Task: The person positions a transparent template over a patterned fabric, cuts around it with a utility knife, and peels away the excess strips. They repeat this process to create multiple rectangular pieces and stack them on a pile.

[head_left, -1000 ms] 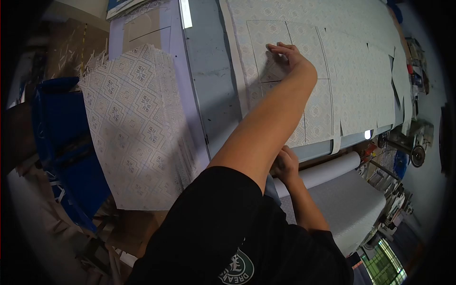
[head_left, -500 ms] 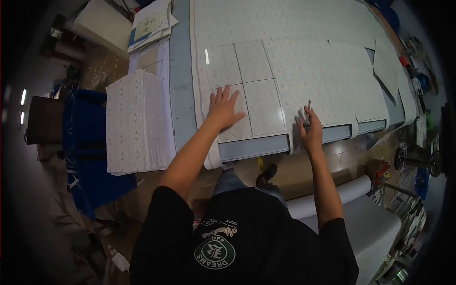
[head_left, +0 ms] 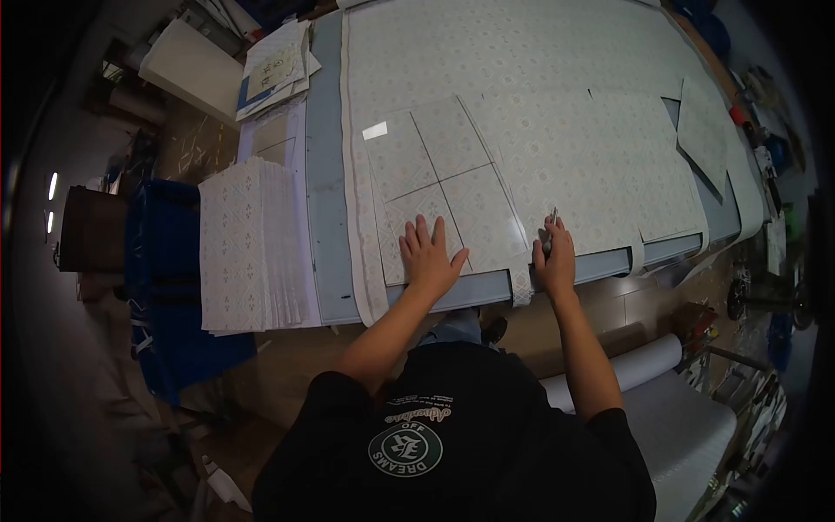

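Observation:
A transparent rectangular template [head_left: 478,191] with dark crossed lines lies on a pale patterned sheet [head_left: 565,148], near the table's front edge. My left hand [head_left: 432,264] rests flat on the template's near part, its fingers spread. Just to the right of the template, my right hand [head_left: 557,257] is closed round a slim metal tool [head_left: 553,214], its thin end pointing away from me. Most of that tool is hidden by my fingers, and its exact kind cannot be made out. A narrow strip of the sheet [head_left: 521,285] hangs over the edge between my hands.
To the left stands a thick stack of cut patterned pieces [head_left: 239,248], with papers [head_left: 277,74] beyond it. A loose cut piece [head_left: 703,139] lies at the table's right. Below on the right is a large pale roll [head_left: 617,370]. Blue fabric [head_left: 174,287] hangs at far left.
My left hand has slid nearer to me on the template. The template lies slightly more tilted, its far end leaning left. My right hand still holds the tool, closer to the front edge.

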The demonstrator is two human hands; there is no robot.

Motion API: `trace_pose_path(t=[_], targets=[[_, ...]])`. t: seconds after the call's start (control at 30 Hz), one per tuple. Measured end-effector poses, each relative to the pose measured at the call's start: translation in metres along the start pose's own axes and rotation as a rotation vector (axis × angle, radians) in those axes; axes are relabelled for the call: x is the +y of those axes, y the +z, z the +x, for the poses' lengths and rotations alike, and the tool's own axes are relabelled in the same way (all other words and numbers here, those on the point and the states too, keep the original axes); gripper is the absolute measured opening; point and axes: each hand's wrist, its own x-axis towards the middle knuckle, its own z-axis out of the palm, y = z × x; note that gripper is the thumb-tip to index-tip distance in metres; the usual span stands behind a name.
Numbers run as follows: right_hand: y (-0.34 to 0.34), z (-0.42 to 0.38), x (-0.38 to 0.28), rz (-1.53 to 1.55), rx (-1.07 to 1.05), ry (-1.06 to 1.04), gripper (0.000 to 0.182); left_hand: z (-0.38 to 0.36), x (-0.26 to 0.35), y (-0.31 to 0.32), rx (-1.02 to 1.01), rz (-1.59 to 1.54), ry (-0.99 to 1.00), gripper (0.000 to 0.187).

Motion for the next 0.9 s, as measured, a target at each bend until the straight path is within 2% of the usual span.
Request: trace_pose_path(t=[0.07, 0.17, 0.33, 0.4, 0.73, 0.83, 0.9], targets=[[-0.001, 0.000, 0.000, -0.006, -0.005, 0.009, 0.043, 0.006, -0.026, -0.009, -0.070, -0.276, 0.097, 0.087], [-0.003, -0.003, -0.004, -0.015, -0.020, 0.025, 0.042, 0.026, -0.035, -0.014, -0.043, -0.119, 0.148, 0.087], [-0.008, 0.006, -0.011, 0.013, -0.036, 0.018, 0.041, 0.084, -0.030, 0.006, 0.058, -0.065, 0.135, 0.085], [-0.009, 0.007, -0.015, 0.036, -0.057, 0.079, 0.039, 0.120, -0.035, -0.001, 0.054, -0.074, 0.143, 0.085], [-0.008, 0.011, -0.011, 0.030, -0.085, 0.105, 0.042, 0.380, -0.110, -0.043, 0.065, -0.022, 0.223, 0.084], [-0.011, 0.007, -0.013, 0.042, -0.089, 0.116, 0.043, 0.432, -0.111, -0.061, 0.122, 0.096, 0.171, 0.077], [-0.011, 0.010, -0.018, 0.019, -0.067, 0.106, 0.043, 0.451, -0.113, -0.060, 0.136, 0.057, 0.035, 0.065]])
